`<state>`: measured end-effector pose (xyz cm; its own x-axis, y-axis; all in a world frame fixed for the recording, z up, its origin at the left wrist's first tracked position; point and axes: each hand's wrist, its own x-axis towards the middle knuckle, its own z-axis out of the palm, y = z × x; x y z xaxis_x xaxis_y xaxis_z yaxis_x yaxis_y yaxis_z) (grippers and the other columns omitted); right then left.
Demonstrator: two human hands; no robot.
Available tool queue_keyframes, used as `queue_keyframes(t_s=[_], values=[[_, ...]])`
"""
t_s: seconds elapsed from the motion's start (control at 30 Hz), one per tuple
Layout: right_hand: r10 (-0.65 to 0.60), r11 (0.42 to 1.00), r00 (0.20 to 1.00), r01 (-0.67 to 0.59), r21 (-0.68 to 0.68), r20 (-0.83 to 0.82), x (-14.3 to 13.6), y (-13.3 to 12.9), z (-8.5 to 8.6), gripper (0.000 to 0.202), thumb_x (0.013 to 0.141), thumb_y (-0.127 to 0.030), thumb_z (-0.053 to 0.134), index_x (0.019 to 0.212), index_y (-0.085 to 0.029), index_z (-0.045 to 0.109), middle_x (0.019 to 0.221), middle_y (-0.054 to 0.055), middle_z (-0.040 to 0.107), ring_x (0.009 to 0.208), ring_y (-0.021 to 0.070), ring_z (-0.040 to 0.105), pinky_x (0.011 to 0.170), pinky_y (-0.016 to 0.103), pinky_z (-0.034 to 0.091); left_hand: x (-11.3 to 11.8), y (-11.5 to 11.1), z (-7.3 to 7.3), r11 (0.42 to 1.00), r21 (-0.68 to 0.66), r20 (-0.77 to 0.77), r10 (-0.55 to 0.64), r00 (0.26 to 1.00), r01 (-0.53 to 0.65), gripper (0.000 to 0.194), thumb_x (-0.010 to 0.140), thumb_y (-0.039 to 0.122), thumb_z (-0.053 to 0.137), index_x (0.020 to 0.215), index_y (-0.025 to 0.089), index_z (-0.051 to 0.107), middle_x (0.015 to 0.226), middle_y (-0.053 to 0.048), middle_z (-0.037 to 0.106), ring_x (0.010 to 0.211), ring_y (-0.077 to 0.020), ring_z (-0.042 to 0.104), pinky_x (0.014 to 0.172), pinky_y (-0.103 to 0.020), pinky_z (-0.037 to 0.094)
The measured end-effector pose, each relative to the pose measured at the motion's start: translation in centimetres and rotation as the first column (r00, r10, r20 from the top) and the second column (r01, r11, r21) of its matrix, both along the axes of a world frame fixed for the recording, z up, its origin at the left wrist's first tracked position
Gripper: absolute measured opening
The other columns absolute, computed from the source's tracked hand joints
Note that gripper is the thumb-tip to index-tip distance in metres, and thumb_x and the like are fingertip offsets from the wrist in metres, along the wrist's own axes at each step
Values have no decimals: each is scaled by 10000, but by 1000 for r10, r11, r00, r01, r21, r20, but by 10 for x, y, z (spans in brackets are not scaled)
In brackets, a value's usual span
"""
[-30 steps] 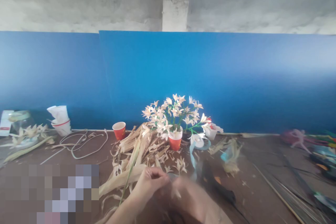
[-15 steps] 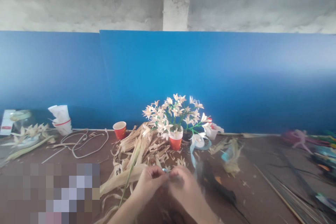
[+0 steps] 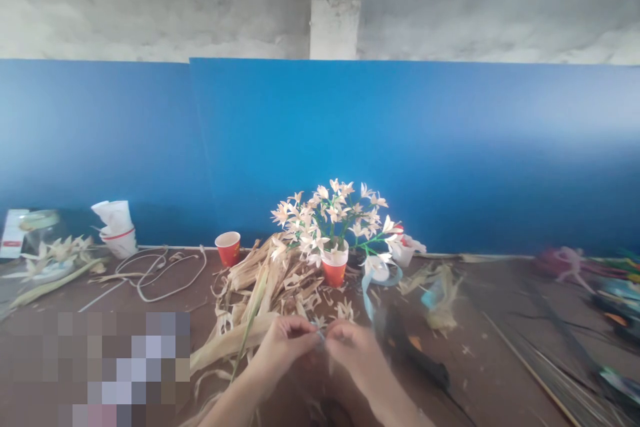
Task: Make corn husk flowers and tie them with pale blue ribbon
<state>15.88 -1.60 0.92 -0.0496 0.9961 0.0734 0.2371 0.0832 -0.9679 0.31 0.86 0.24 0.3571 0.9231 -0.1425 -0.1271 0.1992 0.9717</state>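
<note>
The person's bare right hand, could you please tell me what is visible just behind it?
Just behind the bare right hand, the upper part of a pale star-shaped flower shows; the hand covers its lower part.

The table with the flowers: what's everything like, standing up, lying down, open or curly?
Left hand: pinching a thin light-blue piece
Right hand: fingertips pinched at the same piece
Flowers: petals spread open
Flower cup: upright, holding stems
Other red cup: upright, open on top
Dry husks: loosely heaped
White cable: lying in loops
Blue ribbon: loose, trailing down
Black tool: lying down, partly blurry
</note>
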Motion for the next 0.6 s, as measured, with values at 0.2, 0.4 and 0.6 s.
queue_keyframes(t_s=[0.2, 0.4, 0.6], values=[[109, 943, 892, -232, -240, -438, -2, -3, -1, 108, 618, -241, 589, 569, -156, 637, 542, -8, 592, 548, 132, 521, 570, 244, 388, -1, -2, 0, 999, -6, 90, -35, 995, 35, 271, 598, 362, 748, 625, 115, 642, 477, -4, 616, 426, -90, 526, 451, -198, 399], [184, 892, 823, -370, -260, -537, 0, -8, 0, 193, 662, -317, 564, 655, -156, 671, 643, 50, 648, 656, 181, 593, 620, 283, 421, 1, -6, 4, 997, 47, 88, -69, 994, 65, 277, 622, 373, 731, 612, 120, 619, 504, -12, 627, 435, -85, 515, 460, -195, 384], [183, 873, 820, -389, -293, -543, 2, -8, -5, 207, 668, -344, 572, 733, -170, 664, 723, 59, 651, 714, 181, 604, 627, 269, 429, 2, -6, 5, 997, 37, 73, -72, 995, 69, 309, 583, 398, 749, 568, 119, 617, 481, -32, 639, 402, -91, 506, 425, -196, 356]])
